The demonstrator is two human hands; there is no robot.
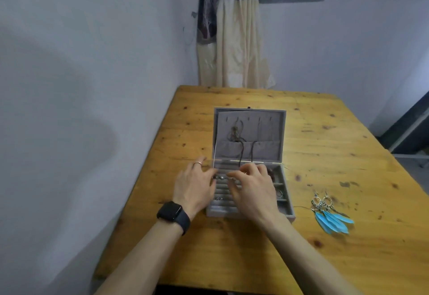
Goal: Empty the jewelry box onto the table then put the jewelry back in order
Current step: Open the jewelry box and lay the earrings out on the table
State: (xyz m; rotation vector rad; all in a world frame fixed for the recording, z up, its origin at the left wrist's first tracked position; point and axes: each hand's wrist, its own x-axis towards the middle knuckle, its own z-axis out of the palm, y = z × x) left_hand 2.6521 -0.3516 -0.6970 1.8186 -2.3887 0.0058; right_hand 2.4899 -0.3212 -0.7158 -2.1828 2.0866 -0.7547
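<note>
Wooden table [232, 260], knotty and yellow, carries everything. Toward its left edge the left hand [195, 183] lies over the surface with its fingers loosely spread and blurred. A thin ring [198, 163] sits on one finger and a black watch [170, 211] on the wrist. Its fingertips reach the left rim of the jewelry box [289, 211] and its thumb lies by the ring rolls; it has hold of nothing that shows.

The grey velvet box stands open at the middle of the surface, lid upright on the far side. Dark cord necklaces [235, 132] hang inside the lid, their ends trailing down into the tray. A few small metal pieces [219, 177] sit in the ring rolls between the two hands.

The right hand [253, 190] hovers over the tray with its fingers curled down, tips at those pieces; whether it pinches one cannot be told.

Beyond the box's near right corner, toward the table's right edge, a pair of blue feather earrings [332, 215] lies flat on the wood.
</note>
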